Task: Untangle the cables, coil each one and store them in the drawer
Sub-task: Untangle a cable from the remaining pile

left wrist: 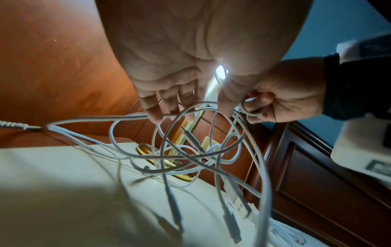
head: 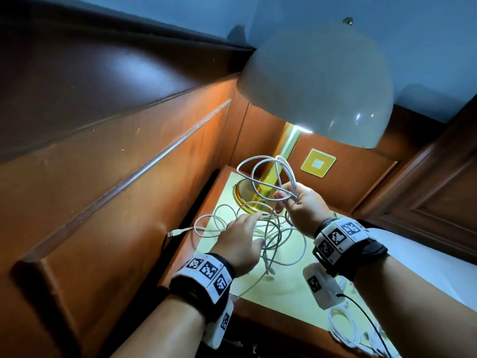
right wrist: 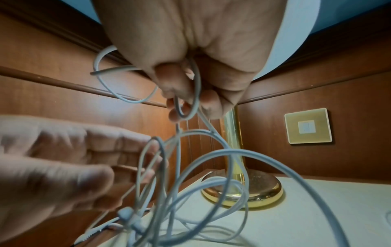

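A tangle of white cables (head: 273, 236) lies on the pale nightstand top (head: 284, 290). My right hand (head: 291, 200) grips several loops of it and holds them raised in front of the lamp stem; the right wrist view shows the fingers (right wrist: 180, 93) curled round the strands. My left hand (head: 254, 228) reaches into the lower tangle with straight fingers, and its fingertips (left wrist: 156, 117) touch a strand without closing on it. One USB plug (head: 172, 233) hangs past the nightstand's left edge. More plugs (left wrist: 230, 222) dangle low in the left wrist view.
A brass lamp base (head: 247, 189) and white shade (head: 322, 86) stand right behind the hands. Wood panelling (head: 129, 177) closes the left side and a brass switch plate (head: 318, 162) sits on the back wall. A second bundle of white cable (head: 343, 329) lies at the front right.
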